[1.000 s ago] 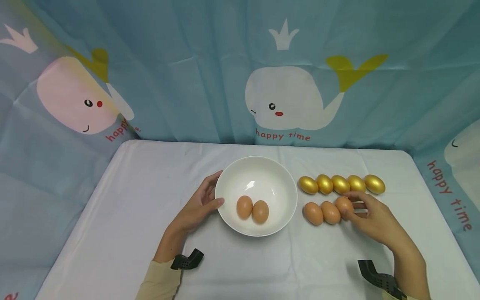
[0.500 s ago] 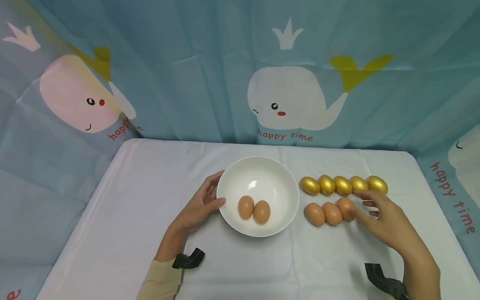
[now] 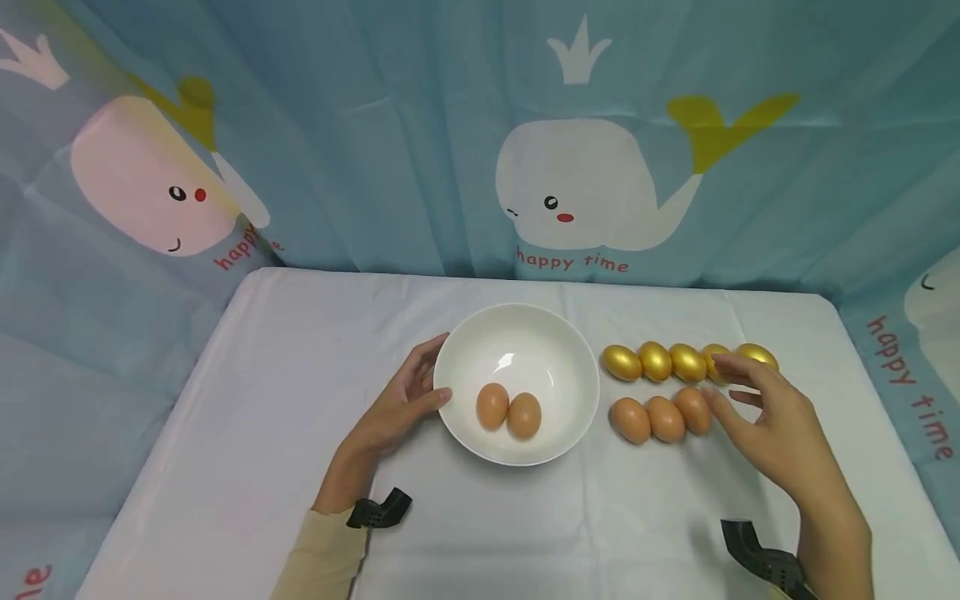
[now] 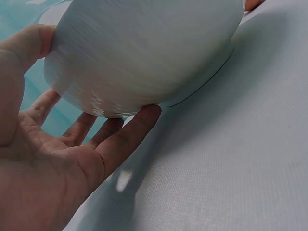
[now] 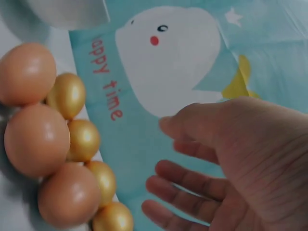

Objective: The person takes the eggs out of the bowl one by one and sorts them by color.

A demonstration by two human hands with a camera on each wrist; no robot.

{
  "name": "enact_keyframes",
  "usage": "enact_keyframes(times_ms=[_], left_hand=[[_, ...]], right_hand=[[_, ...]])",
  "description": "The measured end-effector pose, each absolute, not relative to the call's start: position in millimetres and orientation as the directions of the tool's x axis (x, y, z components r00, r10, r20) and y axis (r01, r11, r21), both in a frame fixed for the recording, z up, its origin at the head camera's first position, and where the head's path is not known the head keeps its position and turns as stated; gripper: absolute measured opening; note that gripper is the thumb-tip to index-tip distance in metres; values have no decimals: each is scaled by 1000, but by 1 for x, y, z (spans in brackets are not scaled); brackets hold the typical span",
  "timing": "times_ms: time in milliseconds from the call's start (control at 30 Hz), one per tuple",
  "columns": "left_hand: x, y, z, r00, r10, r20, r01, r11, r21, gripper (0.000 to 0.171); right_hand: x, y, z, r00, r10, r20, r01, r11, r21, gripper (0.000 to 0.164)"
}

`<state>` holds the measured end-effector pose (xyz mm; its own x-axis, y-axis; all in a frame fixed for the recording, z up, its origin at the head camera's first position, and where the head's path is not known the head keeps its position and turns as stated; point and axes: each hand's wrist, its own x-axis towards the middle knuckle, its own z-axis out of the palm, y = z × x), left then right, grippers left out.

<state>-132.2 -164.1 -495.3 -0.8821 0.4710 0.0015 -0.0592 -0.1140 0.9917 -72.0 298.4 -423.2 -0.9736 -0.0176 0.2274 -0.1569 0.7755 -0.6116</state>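
Observation:
A white bowl (image 3: 525,333) stands mid-table in the head view, with two brown eggs (image 3: 492,406) lying side by side in it. My left hand (image 3: 401,404) holds the bowl's left side, thumb at the rim and fingertips against the outer wall in the left wrist view. To the right of the bowl, three brown eggs (image 3: 666,418) lie in a row. Just beyond the rightmost of them hovers my right hand (image 3: 772,417), fingers spread and loosely bent, holding nothing. The right wrist view shows a gap between its fingertips and the brown eggs (image 5: 37,139).
Behind the brown eggs lies a row of several gold eggs (image 3: 656,362), its right end partly covered by my right hand. A white cloth (image 3: 300,375) covers the table. A blue curtain (image 3: 420,167) with printed whales hangs along the back and sides.
My right hand has let go of the rightmost brown egg and drawn back slightly to the right. That egg stays in the row. The left hand and bowl keep their places.

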Motion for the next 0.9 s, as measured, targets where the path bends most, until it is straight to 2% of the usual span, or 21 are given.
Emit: enact_keyframes(times_ms=[333, 500, 900], left_hand=[[-133, -161, -498, -882, 471, -2, -70, -128, 989, 80], [-132, -164, -497, -878, 478, -19, -83, -112, 990, 79], [-131, -165, -495, -885, 465, -6, -64, -110, 992, 79]], right_hand=[[-89, 270, -420, -948, -125, 294, -298, 674, -676, 50], [-91, 254, -419, -952, -148, 268, -298, 649, -700, 47], [-111, 229, -398, -920, -264, 291, -391, 673, -627, 46]])
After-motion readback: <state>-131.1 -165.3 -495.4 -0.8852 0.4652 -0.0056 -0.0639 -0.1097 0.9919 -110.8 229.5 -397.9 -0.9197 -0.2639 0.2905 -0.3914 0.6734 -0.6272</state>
